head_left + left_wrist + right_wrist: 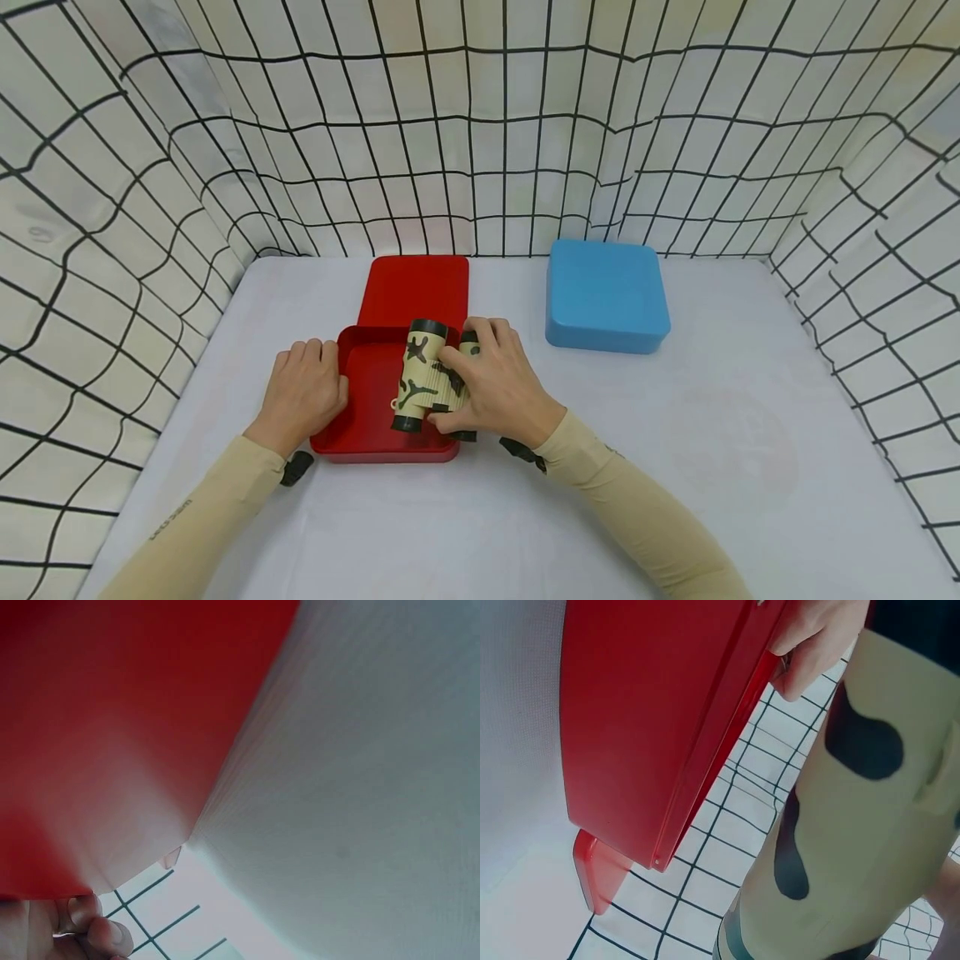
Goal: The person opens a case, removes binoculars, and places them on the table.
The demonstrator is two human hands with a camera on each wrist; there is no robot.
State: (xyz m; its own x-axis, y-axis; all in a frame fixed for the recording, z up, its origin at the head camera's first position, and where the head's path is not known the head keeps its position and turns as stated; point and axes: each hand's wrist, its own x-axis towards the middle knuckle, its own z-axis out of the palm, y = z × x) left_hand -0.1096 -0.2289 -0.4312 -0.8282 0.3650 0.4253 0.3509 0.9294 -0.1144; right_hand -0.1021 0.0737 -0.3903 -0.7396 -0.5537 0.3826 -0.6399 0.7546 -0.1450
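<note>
A pair of camouflage-patterned binoculars point(420, 375), cream with dark blotches and black ends, is over the right part of an open red box point(367, 454). My right hand point(502, 383) grips the right barrel from above, thumb toward the near end and fingers toward the far end. In the right wrist view the patterned barrel point(855, 810) fills the right side, above the box's rim. My left hand point(306, 392) holds the box's left wall, its fingers curled at the rim. Fingertips point(109, 934) show past the box's edge in the left wrist view.
The box's red lid point(416, 287) lies flat right behind it. Back right on the white table point(675, 467) sits a closed light-blue box point(607, 292). White walls with a black grid point(502, 167) enclose the table at the back and both sides.
</note>
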